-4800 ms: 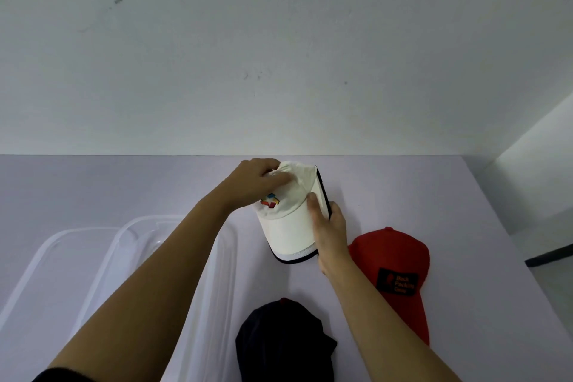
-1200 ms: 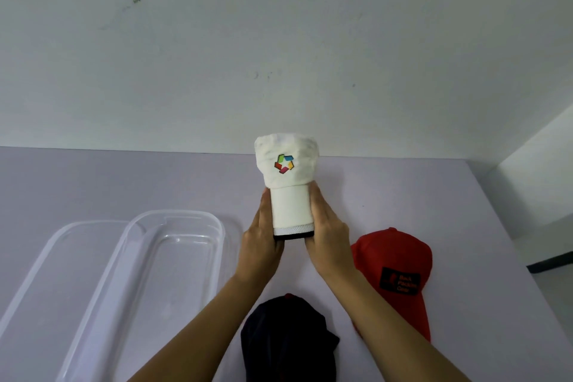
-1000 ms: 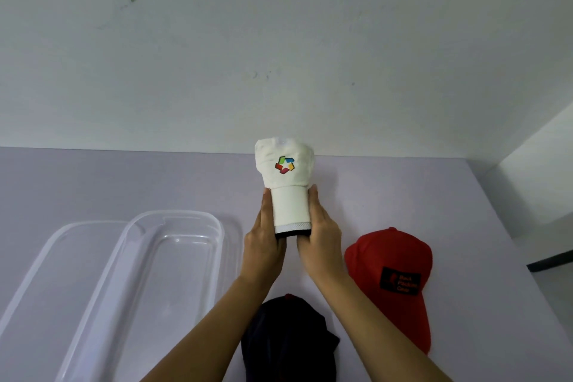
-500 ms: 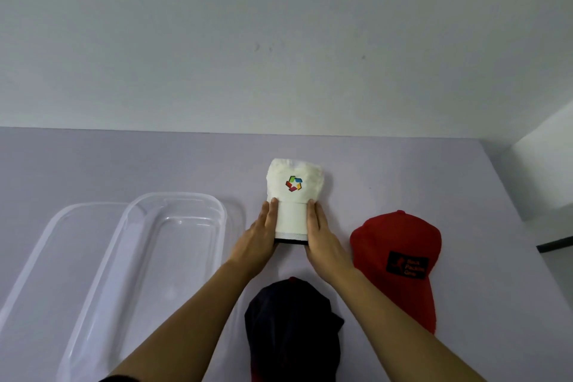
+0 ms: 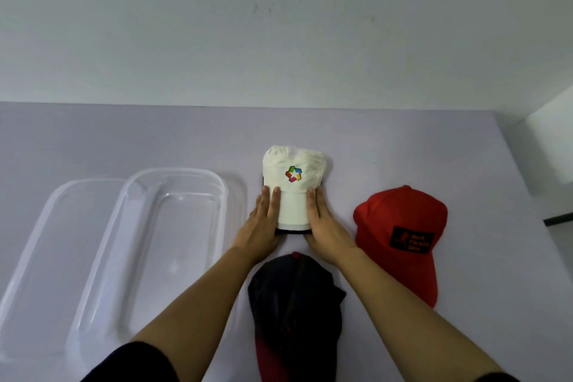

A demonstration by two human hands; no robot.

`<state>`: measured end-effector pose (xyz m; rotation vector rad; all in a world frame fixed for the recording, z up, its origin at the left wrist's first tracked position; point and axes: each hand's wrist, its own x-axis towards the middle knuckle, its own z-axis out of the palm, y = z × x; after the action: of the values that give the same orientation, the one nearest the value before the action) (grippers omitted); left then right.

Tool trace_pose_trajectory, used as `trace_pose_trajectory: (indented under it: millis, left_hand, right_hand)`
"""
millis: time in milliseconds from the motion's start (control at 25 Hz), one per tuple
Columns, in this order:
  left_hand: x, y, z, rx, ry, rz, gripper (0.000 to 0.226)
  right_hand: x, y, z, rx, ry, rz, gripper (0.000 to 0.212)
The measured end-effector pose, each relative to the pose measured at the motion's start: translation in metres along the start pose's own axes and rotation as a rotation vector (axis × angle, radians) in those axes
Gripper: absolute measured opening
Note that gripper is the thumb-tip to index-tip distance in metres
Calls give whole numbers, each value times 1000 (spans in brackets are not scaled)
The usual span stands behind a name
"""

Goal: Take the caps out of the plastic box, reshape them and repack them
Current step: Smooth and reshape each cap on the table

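Head view: both hands' fingers [image 5: 269,206] press flat against white fabric cap's [image 5: 294,177] curved brim.

A white cap [image 5: 293,175] with a many-coloured badge on its front sits on the table, crown away from the camera and brim curled narrow toward it, showing a dark edge at the brim's end. A red cap [image 5: 400,226] with a black patch lies to its right, brim pointing near. A dark cap [image 5: 294,301], crumpled, with what seems a red brim, lies nearest. The clear plastic box [image 5: 161,245] stands empty to the left, beside its clear lid [image 5: 46,257].
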<state>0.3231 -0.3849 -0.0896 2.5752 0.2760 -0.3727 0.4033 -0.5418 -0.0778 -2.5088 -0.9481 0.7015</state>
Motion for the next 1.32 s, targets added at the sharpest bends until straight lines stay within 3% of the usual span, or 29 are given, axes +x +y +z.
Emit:
trace_pose_trajectory:
  millis: [280, 520, 720, 880, 1120, 1320]
  left_hand:
    - [-18, 24, -38, -45, 41, -64, 94]
    - [-32, 69, -65, 22, 120, 55, 89]
    - [-49, 135, -44, 80, 166, 228, 81]
    - [-66, 176, 0, 103, 46, 350, 76]
    - [-52, 201, 62, -77, -231, 52, 68]
    - [-59, 198, 91, 7, -305, 11, 72]
  right_hand:
    - [-23, -10, -34, 5, -1, 34, 89]
    - [-61, -10, -57, 49, 146, -27, 81]
    - [-120, 28, -52, 85, 325, -39, 78]
    - [-167, 77, -31, 107, 358, 76, 84]
    - [-189, 135, -34, 292, 336, 316, 72]
    - [-163, 149, -65, 480, 406, 351, 68]
